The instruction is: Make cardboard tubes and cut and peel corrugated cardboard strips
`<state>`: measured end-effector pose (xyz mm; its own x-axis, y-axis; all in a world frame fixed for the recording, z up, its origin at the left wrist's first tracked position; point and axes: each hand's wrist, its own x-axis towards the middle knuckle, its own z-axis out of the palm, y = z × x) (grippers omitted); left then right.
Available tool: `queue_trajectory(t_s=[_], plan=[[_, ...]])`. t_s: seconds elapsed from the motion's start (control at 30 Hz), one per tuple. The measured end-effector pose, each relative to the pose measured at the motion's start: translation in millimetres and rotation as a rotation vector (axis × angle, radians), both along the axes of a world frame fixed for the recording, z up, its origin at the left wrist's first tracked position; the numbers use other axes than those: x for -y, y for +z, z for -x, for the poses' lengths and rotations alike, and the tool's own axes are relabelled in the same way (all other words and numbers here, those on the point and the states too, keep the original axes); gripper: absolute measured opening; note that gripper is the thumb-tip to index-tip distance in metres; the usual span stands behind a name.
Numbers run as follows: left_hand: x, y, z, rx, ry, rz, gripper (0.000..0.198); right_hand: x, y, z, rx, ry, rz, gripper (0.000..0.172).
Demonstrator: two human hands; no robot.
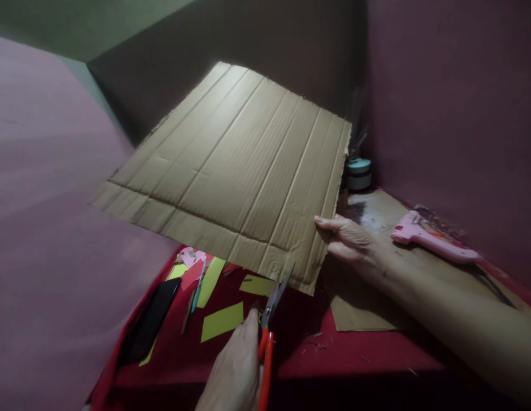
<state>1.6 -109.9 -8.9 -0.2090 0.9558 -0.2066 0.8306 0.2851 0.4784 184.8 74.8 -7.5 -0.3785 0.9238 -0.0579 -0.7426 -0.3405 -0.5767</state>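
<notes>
A large sheet of corrugated cardboard (pixel 243 165), scored with parallel creases and rough along its edges, is held up tilted above the table. My right hand (pixel 351 242) grips its right edge, thumb on the upper face. In my left hand (pixel 237 365) is a pair of scissors (pixel 270 305) with orange-red handles, its fingers partly hidden behind the hand. The blades are parted and point up at the sheet's near edge, close to its right corner. One blade overlaps the cardboard's face; whether they are cutting into it cannot be told.
On the red-covered table (pixel 355 354) lie yellow paper pieces (pixel 222 321), a black phone (pixel 156 314) and a blue pencil-like stick (pixel 199 285). At right, a pink glue gun (pixel 432 237) rests on brown board (pixel 368 311). A round teal-lidded container (pixel 359 173) stands behind.
</notes>
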Motion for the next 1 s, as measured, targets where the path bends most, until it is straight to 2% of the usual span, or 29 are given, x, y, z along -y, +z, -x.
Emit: queue_trajectory(t_s=[0.17, 0.33, 0.5, 0.67, 0.77, 0.83, 1.0], plan=[[1.8, -3.1, 3.6, 0.004, -0.012, -0.032, 0.048, -2.7, -2.6, -1.3, 0.007, 0.002, -0.037, 0.026], [3.1, -7.3, 6.6, -0.002, -0.008, -0.041, 0.056, -7.0, -7.9, -3.5, 0.003, 0.006, -0.072, 0.024], [1.3, -5.8, 2.1, -0.008, 0.002, -0.074, 0.053, -1.4, -3.1, -0.9, -0.005, 0.029, -0.032, 0.026], [-2.3, -2.9, -4.3, 0.037, 0.123, -0.016, 0.038, 1.1, -2.1, 0.6, -0.010, 0.036, -0.013, 0.032], [-5.0, -2.3, -6.5, 0.068, 0.180, 0.060, 0.039, 0.2, -3.9, 0.0, 0.010, 0.051, -0.038, 0.030], [-6.3, -0.4, -7.4, 0.034, 0.149, 0.076, 0.035, -0.2, -4.3, -0.2, 0.027, 0.058, -0.051, 0.031], [-7.8, 11.5, -9.4, -0.211, -0.032, 0.113, 0.033, 0.0, -3.7, 1.1, 0.020, 0.063, -0.064, 0.035]])
